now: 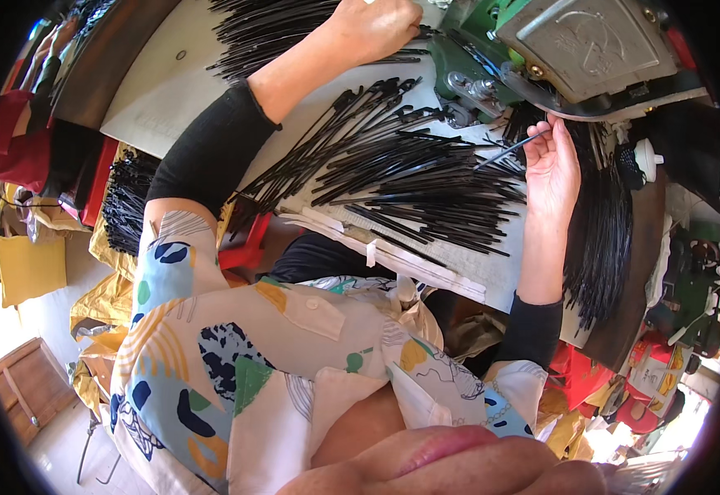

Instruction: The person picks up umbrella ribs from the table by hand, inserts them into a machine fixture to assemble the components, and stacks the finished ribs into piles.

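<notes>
My right hand (pixel 553 169) is raised at the right side of the table, below the green machine (pixel 469 37). It pinches a thin dark rod (pixel 508 152) between thumb and fingers; the rod slants down to the left. Over the far part of the table, just left of the machine, my left hand (pixel 376 31) is closed with its fingers curled. What it holds, if anything, is hidden. Between my arms lies a wide pile of thin black rods (pixel 426 181). Another bundle of jointed black rods (pixel 335 136) lies left of that pile, and more rods (pixel 253 37) lie beyond my left forearm.
A long black bundle (pixel 599 239) hangs over the table's right side. The machine's grey metal cover (pixel 587 45) juts out above my right hand. At the left stands another stack of black rods (pixel 129 194) near yellow sacks (pixel 104 301). Another person's arm (pixel 51 62) shows at far left.
</notes>
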